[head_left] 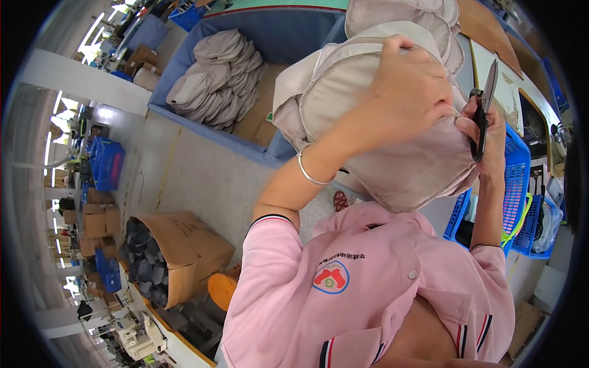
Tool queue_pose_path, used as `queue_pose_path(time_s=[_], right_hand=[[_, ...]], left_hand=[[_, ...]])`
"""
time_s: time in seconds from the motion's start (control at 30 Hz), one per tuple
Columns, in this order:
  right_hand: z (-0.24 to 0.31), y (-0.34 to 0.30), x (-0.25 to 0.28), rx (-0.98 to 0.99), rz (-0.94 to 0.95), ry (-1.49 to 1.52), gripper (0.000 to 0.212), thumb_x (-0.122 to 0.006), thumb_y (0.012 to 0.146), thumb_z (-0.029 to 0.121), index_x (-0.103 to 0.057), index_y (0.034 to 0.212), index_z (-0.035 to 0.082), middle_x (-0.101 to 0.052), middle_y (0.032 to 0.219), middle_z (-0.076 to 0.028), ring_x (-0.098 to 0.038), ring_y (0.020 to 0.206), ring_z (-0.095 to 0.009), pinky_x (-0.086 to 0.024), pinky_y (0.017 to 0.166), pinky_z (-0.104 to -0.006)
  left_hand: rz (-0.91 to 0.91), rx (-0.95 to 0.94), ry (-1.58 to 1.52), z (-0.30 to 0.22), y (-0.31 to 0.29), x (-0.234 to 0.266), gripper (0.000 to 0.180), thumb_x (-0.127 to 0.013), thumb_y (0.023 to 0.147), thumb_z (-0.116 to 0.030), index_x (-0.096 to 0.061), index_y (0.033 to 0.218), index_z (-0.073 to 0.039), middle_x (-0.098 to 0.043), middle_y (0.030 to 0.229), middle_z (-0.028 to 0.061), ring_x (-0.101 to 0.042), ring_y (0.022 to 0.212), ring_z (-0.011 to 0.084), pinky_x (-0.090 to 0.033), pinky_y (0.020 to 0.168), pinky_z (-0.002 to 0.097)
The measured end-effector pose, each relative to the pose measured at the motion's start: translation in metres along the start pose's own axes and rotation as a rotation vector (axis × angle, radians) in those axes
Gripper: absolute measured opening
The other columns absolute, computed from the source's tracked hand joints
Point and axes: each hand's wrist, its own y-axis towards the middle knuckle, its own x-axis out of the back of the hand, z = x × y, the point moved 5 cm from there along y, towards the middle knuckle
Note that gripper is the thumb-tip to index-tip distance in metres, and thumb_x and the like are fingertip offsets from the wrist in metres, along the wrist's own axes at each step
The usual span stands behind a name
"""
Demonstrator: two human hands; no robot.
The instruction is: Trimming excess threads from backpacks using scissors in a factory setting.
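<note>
A beige sewn fabric piece (343,86), like a bag panel with piped seams, hangs in front of my chest. My left hand (414,86), a bangle on its wrist, reaches across the piece with its fingers curled on the cloth near the right side. The hand is slightly blurred. Black-handled scissors (486,101) are held in my right hand (488,138), blades pointing up and away from the cloth. The thumb of this hand is against the fabric's right edge, close to my left fingers. What lies between the fingertips there is hidden.
A blue-sided bin (215,132) ahead left holds a stack of similar beige pieces (218,76). More beige pieces (457,43) lie on the table beyond. Blue plastic baskets (518,168) stand at my right. A cardboard box (196,257) of dark pieces sits lower left, near a sewing machine (138,334).
</note>
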Motion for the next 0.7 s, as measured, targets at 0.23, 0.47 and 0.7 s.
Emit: queue_pose_path(time_s=[0.23, 0.47, 0.7], right_hand=[[-0.004, 0.01, 0.005, 0.003, 0.023, 0.021, 0.028, -0.084, 0.079, 0.001, -0.06, 0.093, 0.007, -0.06, 0.084, 0.004, -0.054, 0.075, -0.005, -0.043, 0.069, -0.0183], [-0.012, 0.012, 0.017, -0.044, 0.018, -0.106, 0.023, -0.081, 0.081, 0.001, -0.062, 0.094, 0.005, -0.065, 0.087, 0.001, -0.059, 0.078, -0.006, -0.047, 0.073, -0.0197], [-0.007, 0.016, 0.059, 0.064, 0.054, -0.489, 0.031, -0.084, 0.08, 0.019, -0.062, 0.095, 0.001, -0.058, 0.078, -0.004, -0.054, 0.073, -0.013, -0.046, 0.068, -0.0286]], left_hand=[[-0.062, 0.06, 0.024, 0.025, 0.004, -0.004, 0.01, -0.073, 0.081, -0.025, -0.074, 0.078, -0.016, -0.069, 0.086, -0.0034, -0.058, 0.102, 0.0212, -0.02, 0.111, 0.0601], [0.018, 0.103, -0.111, 0.039, 0.002, -0.008, 0.01, -0.075, 0.085, -0.025, -0.073, 0.084, -0.016, -0.07, 0.088, -0.0028, -0.062, 0.099, 0.0176, -0.023, 0.108, 0.0503], [0.105, 0.311, -0.111, 0.074, 0.005, 0.004, 0.01, -0.076, 0.084, -0.019, -0.073, 0.085, -0.01, -0.07, 0.088, -0.001, -0.059, 0.085, 0.0184, -0.037, 0.092, 0.036]])
